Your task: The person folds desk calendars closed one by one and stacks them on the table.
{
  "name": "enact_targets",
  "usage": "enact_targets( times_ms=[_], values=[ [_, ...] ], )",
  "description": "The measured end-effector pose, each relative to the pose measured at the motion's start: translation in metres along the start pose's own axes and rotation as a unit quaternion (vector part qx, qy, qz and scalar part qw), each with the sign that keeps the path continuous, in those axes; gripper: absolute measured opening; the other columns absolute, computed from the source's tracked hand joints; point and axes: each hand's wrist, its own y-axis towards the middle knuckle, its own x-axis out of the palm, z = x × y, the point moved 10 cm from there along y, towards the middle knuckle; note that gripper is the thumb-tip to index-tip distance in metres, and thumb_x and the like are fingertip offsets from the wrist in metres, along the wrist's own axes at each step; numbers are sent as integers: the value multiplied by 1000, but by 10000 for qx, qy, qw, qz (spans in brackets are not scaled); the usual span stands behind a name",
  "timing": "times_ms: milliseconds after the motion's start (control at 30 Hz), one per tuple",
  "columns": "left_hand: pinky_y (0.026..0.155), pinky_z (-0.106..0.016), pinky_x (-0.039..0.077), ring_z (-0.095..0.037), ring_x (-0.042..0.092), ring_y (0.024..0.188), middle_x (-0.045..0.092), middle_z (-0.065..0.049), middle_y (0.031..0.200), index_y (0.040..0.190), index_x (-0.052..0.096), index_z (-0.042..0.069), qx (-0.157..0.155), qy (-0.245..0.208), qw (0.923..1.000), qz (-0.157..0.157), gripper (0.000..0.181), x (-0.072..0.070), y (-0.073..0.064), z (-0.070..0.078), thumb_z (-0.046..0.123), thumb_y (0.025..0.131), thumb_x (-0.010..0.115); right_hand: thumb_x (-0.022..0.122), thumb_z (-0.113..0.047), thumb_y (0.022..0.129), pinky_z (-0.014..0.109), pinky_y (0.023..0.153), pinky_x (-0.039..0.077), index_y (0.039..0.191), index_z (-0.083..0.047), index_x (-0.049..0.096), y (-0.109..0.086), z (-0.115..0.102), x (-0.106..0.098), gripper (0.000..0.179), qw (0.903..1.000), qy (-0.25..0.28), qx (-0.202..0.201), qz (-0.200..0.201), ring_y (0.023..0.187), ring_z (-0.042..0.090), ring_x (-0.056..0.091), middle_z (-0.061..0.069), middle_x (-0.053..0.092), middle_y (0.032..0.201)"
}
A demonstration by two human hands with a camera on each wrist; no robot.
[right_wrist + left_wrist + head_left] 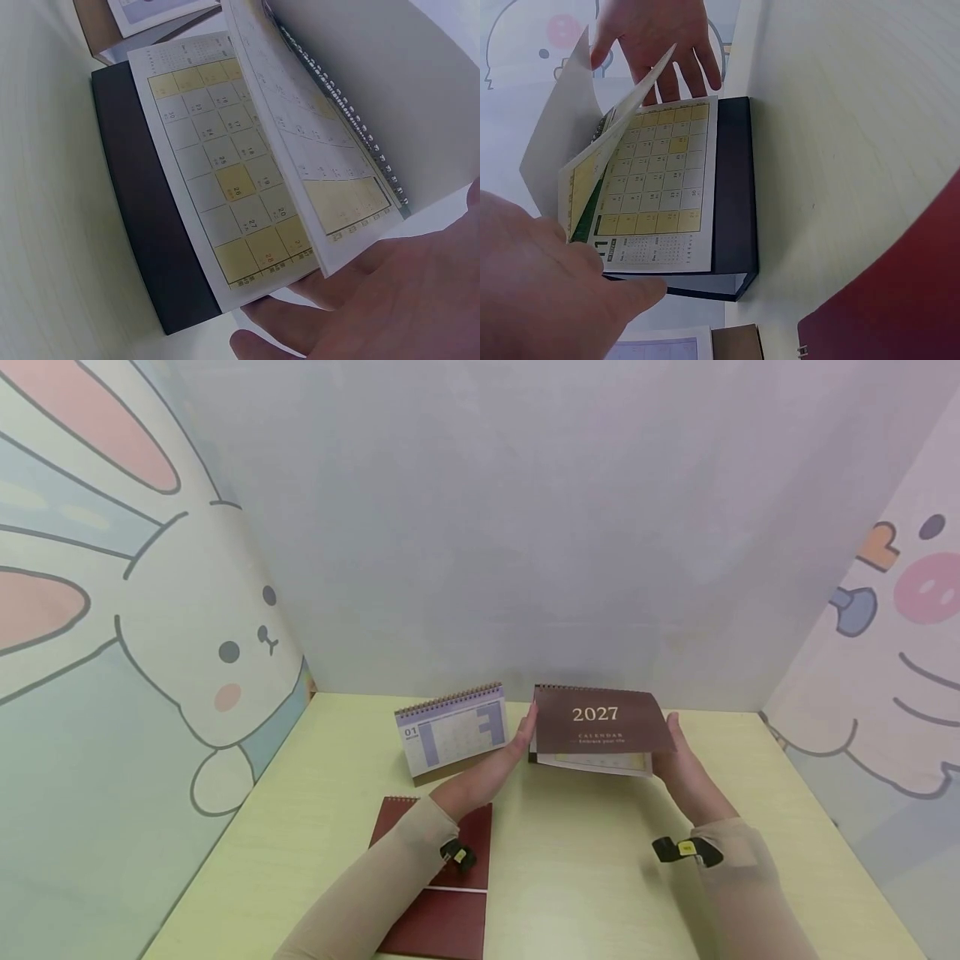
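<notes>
A desk calendar (596, 718) with a dark brown 2027 cover stands at the back of the table. Its cover and some leaves are lifted away from the calendar page (656, 172) underneath, which has yellow weekend squares. My left hand (498, 756) is at the calendar's left side, fingers straight along the edge. At the opposite side, my right hand (682, 772) has its fingers extended by the edge of the leaves. The right wrist view shows the right fingers (300, 322) spread under the page edge, next to the dark base (154, 210).
A second calendar (453, 735) with a purple-blue page stands at the left, behind my left forearm. Closer in, dark red spiral-bound items (450, 918) lie on the table (585, 868), partly under the left sleeve. Walls with cartoon animals enclose the table.
</notes>
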Motion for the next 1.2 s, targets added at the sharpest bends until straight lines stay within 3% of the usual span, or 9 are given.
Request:
enact_targets(
  times_ms=[33, 67, 100, 167, 233, 467, 867, 1067, 1200],
  values=[
    [152, -70, -2, -9, -15, 185, -17, 31, 192, 180, -17, 63, 75, -72, 9999, -126, 68, 3, -17, 26, 79, 120, 10, -12, -78, 114, 82, 142, 20, 191, -16, 14, 0, 0, 0, 103, 10000, 34, 19, -12, 177, 45, 26, 26, 17, 196],
    [148, -81, -1, -19, -18, 187, -22, 26, 194, 180, -23, 60, -333, 216, 9989, -239, 64, 6, -45, 54, 70, 122, 3, -13, -78, 114, 83, 143, 17, 191, -12, 15, 0, 1, 1, 105, 10000, 41, 62, -19, 180, 50, 22, 28, 17, 196],
    [149, -80, -1, -21, -18, 187, -23, 23, 194, 181, -24, 56, -310, 221, 9988, -311, 66, 8, -56, 74, 71, 122, 2, -13, -78, 113, 83, 144, 14, 191, -9, 14, 0, 3, 1, 107, 9999, 67, 142, -28, 182, 53, 18, 29, 16, 197],
    [150, -76, -3, -22, -20, 186, -25, 20, 195, 183, -25, 50, -305, 173, 9985, -411, 69, 11, -68, 97, 69, 123, 2, -12, -81, 113, 83, 146, 7, 189, -2, 11, -1, 5, 2, 112, 9994, 150, 305, -65, 184, 58, 10, 32, 12, 197],
    [151, -73, -2, -21, -19, 186, -24, 19, 196, 185, -25, 45, -398, 187, 9982, -408, 70, 11, -73, 106, 66, 124, 2, -11, -83, 112, 81, 147, 2, 188, 2, 7, 0, 7, 3, 116, 9987, 194, 448, -116, 183, 60, 5, 35, 8, 196],
    [152, -69, -4, -15, -16, 186, -21, 26, 194, 182, -20, 57, -601, 36, 9980, -205, 68, 10, -67, 85, 74, 122, 6, -13, -88, 108, 81, 147, -1, 188, -4, -7, 5, 5, 8, 116, 9976, 320, 446, -420, 183, 62, 3, 33, 3, 196],
    [150, -73, -7, -15, -15, 187, -16, 38, 190, 175, -14, 72, -701, 135, 9974, -5, 63, 3, -63, 75, 84, 118, 10, -10, -83, 113, 86, 145, 3, 191, -12, -2, 3, 1, 7, 106, 9991, 124, 146, -375, 180, 67, 10, 31, 7, 197],
    [151, -72, -6, -16, -14, 187, -14, 39, 190, 180, -13, 66, -729, 160, 9972, 21, 70, 2, -60, 73, 85, 117, 10, -10, -82, 113, 87, 144, 4, 191, -13, -3, 2, -1, 7, 105, 9990, 138, 43, -411, 179, 68, 10, 29, 5, 198],
    [151, -73, -5, -17, -13, 188, -12, 42, 189, 179, -11, 68, -870, 193, 9960, 80, 70, 0, -60, 70, 87, 116, 10, -10, -83, 112, 88, 142, -5, 190, -10, -7, 5, 2, 9, 106, 9983, 343, 104, -469, 178, 71, -4, 29, -6, 197]
  ],
)
